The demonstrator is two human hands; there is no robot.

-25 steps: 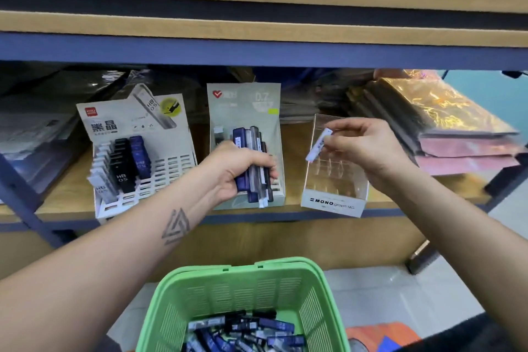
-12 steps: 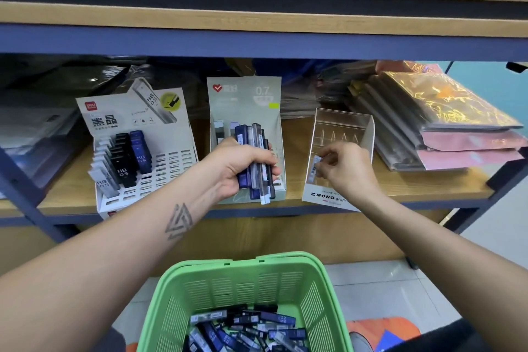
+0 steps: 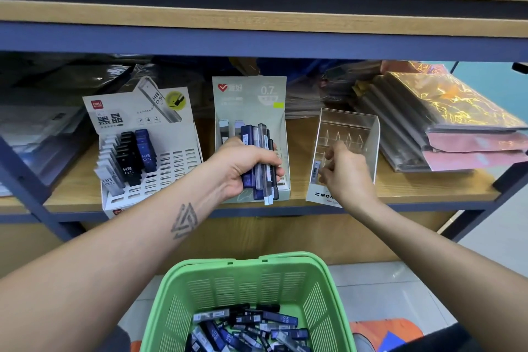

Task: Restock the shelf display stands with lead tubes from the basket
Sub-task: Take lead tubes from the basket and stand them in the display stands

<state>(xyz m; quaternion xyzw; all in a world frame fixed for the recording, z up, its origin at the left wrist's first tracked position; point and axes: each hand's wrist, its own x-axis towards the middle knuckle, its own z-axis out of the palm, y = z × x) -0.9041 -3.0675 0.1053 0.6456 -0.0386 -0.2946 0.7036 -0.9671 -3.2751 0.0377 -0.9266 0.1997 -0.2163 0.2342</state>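
My left hand (image 3: pixel 243 168) grips a bundle of blue, black and clear lead tubes (image 3: pixel 261 163) in front of the pale green 0.7 display stand (image 3: pixel 251 94). My right hand (image 3: pixel 347 177) reaches into the clear acrylic MONO stand (image 3: pixel 351 126). Its fingertips pinch a single clear lead tube (image 3: pixel 316 168) standing in the stand's front left slot. The green basket (image 3: pixel 245 261) sits below my arms with several loose lead tubes (image 3: pixel 251 326) in its bottom. A white 0.5 stand (image 3: pixel 137 114) on the left holds rows of HB tubes (image 3: pixel 128 160).
The wooden shelf board (image 3: pixel 428 191) carries a stack of shiny plastic-wrapped folders (image 3: pixel 445 123) right of the clear stand. Dark wrapped packs (image 3: pixel 43 128) lie at the left. A blue steel beam (image 3: pixel 257 40) and an upper shelf hang close overhead. Tiled floor (image 3: pixel 385 288) shows beside the basket.
My right hand came down from above the clear stand with the single tube and lowered it into the front left slot. My left hand kept its bundle almost still.
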